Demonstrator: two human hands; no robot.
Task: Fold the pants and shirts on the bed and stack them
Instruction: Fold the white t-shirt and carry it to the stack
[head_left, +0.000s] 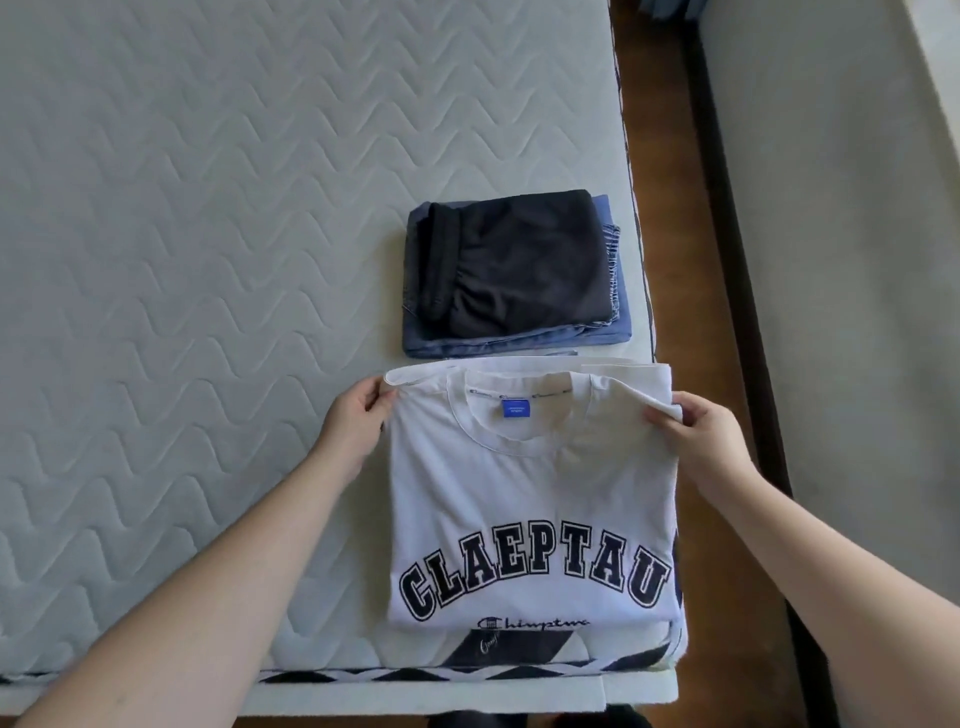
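Pinching white T-shirt (530, 499) shoulders with left hand (358, 421) and right hand (696, 431); likely next: fold collar end toward hem.

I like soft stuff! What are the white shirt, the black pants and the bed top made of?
White shirt: looks like soft matte cotton knit, with a ribbed collar. Black pants: thin, slightly smooth fabric, perhaps synthetic, gathered at the waistband. Mattress top: padded quilted cloth with stitched wavy lines.

white lettered t-shirt (530, 499) lies folded face-up on the mattress (208, 260); just beyond it, folded black pants (519, 260) top folded jeans (597, 332).
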